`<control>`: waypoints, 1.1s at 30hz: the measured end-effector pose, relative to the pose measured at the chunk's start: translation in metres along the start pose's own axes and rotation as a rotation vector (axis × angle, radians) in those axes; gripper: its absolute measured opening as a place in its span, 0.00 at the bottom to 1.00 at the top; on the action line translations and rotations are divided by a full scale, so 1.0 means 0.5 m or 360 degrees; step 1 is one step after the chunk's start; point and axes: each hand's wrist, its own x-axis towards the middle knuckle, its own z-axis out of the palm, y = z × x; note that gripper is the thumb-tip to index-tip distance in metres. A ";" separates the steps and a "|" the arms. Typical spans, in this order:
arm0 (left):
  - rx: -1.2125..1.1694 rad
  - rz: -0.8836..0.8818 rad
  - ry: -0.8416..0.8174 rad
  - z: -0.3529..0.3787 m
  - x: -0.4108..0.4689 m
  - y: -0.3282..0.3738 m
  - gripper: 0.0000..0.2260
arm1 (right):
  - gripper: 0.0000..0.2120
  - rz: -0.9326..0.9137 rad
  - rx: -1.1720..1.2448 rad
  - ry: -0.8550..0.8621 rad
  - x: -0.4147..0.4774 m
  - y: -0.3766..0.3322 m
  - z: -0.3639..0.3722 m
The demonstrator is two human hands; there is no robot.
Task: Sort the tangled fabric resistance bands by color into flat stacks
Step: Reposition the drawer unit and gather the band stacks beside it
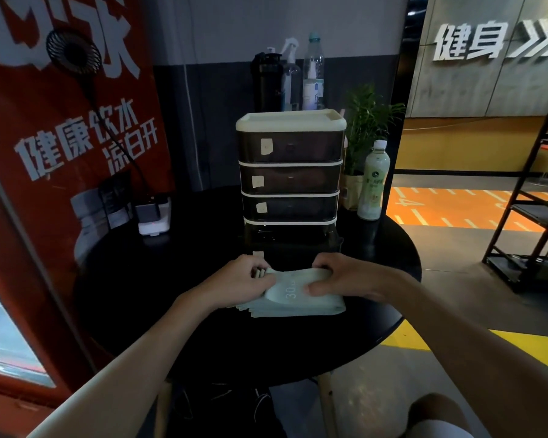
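Pale green bands (293, 298), stacked flat, top one printed "30"

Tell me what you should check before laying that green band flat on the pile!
1. Left hand holds the top band: ok.
2. Right hand holds its other end: ok.
3. Top band matches the pale green stack: ok.
4. Top band lies flat: not ok, it is bunched up.
5. Stack edges lined up: not ok, the left ends fan out.
6. Bands of other colours waiting: cannot tell.
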 end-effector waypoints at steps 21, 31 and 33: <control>0.0963 0.0615 0.0030 0.029 -0.023 -0.013 0.31 | 0.39 -0.0328 -0.1045 0.0215 -0.024 0.042 0.039; 0.0714 0.0553 0.0087 0.014 -0.023 -0.031 0.30 | 0.33 -0.0441 -0.0666 0.0244 -0.023 0.054 0.030; 0.0628 0.0511 0.0057 0.013 -0.021 -0.035 0.28 | 0.27 -0.0486 -0.0511 0.0310 -0.019 0.059 0.037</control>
